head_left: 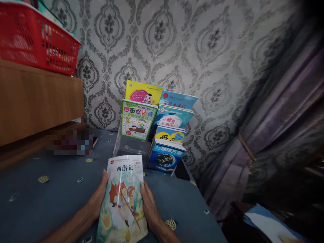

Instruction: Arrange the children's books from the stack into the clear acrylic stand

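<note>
A paperback book (124,206) with a white top and a painted figure on its cover is held up between both hands, front facing me. My left hand (99,194) grips its left edge, and my right hand (150,202) grips the right edge; the fingers behind the book are hidden. Just beyond it stands a clear tiered book rack (134,147). On the rack's left side are a green picture book (138,120) and a yellow book (143,91). Its right side bears several blue books, the front one an earth book (165,158). The rack's lower left tier shows no book.
The dark blue patterned cloth (63,199) spreads under everything. A wooden cabinet (43,101) with a red plastic basket (40,40) on top is at the left. A purple curtain (235,175) hangs at the right. A dark flat object (182,171) lies beside the rack.
</note>
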Demonstrator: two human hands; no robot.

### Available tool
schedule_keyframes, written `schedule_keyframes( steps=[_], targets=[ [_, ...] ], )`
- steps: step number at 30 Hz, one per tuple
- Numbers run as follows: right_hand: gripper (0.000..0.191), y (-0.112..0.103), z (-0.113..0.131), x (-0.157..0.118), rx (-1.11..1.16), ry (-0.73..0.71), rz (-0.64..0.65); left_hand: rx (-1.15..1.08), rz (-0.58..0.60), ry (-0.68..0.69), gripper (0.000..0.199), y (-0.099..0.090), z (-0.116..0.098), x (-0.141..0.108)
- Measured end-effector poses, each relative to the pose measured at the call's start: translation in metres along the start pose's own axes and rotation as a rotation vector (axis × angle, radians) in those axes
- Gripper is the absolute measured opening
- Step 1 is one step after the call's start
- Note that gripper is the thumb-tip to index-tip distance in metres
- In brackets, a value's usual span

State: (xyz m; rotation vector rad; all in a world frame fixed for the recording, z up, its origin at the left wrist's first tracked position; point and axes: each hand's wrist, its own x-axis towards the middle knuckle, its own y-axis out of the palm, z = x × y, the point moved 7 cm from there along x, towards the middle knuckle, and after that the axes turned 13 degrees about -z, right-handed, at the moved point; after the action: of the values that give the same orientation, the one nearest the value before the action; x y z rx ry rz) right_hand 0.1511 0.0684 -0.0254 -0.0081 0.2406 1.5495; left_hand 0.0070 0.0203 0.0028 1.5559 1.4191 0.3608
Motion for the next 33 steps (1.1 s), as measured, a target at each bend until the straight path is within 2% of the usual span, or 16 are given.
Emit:
schedule_keyframes(
  steps=[3, 6, 10, 13, 19, 26, 33],
  targets=[
    [0.077, 0.006, 0.005, -0.002, 0.029, -0.011, 0.069, -0.001, 0.026, -0.032, 0.092, 0.002, -0.001, -0.002],
    [0.075, 0.007, 0.008, -0.003, 0.032, 0.014, 0.077, -0.008, 0.040, -0.052, 0.095, 0.005, -0.002, -0.004],
    [0.080, 0.009, 0.012, -0.004, 0.059, 0.036, 0.075, -0.006, 0.004, -0.070, 0.096, 0.006, -0.003, -0.005],
    [0.079, 0.014, 0.014, -0.006, 0.090, 0.014, 0.131, 0.003, -0.032, -0.042, 0.093, 0.002, -0.006, -0.004],
    [0.077, 0.004, 0.003, 0.000, 0.083, 0.050, -0.002, 0.040, -0.083, -0.013, 0.088, -0.011, -0.009, 0.000],
    [0.070, 0.016, 0.018, -0.007, 0.117, -0.011, 0.105, 0.041, -0.220, 0.047, 0.077, -0.010, -0.011, -0.002],
    [0.054, 0.018, 0.020, -0.007, 0.115, -0.089, 0.136, 0.085, -0.226, 0.041, 0.082, -0.024, -0.013, 0.004]
  ],
)
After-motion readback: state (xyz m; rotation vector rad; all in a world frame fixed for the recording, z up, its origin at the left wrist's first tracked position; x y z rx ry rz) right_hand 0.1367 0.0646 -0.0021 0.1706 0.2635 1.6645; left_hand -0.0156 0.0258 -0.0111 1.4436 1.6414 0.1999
